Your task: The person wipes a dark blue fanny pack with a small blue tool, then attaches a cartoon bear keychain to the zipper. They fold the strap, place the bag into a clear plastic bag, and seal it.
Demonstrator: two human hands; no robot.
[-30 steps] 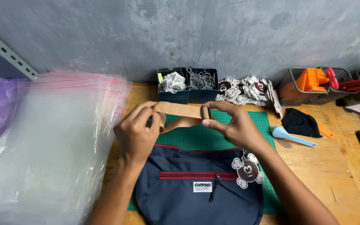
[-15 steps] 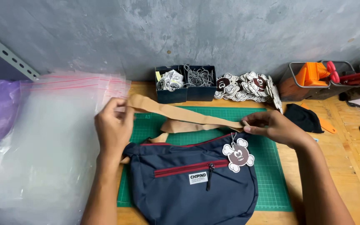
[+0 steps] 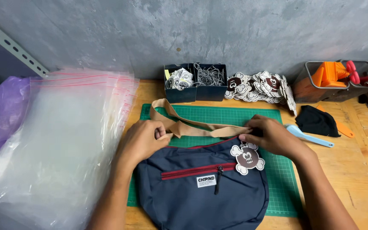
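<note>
Hands at the workbench: my left hand (image 3: 143, 139) pinches the tan strap (image 3: 192, 127) at the near-left corner of the navy sling bag (image 3: 201, 187), while my right hand (image 3: 269, 136) grips the strap's other end. Bag lies flat on the green cutting mat (image 3: 235, 114), beside a stack of clear zip bags (image 3: 60, 140).

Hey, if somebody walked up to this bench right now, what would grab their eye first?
Probably the navy bag with red zipper trim on the green cutting mat, a skull-shaped hang tag at its top right. The left hand and right hand press the tan strap along its top edge. To the left lies a big stack of clear zip bags.
</note>
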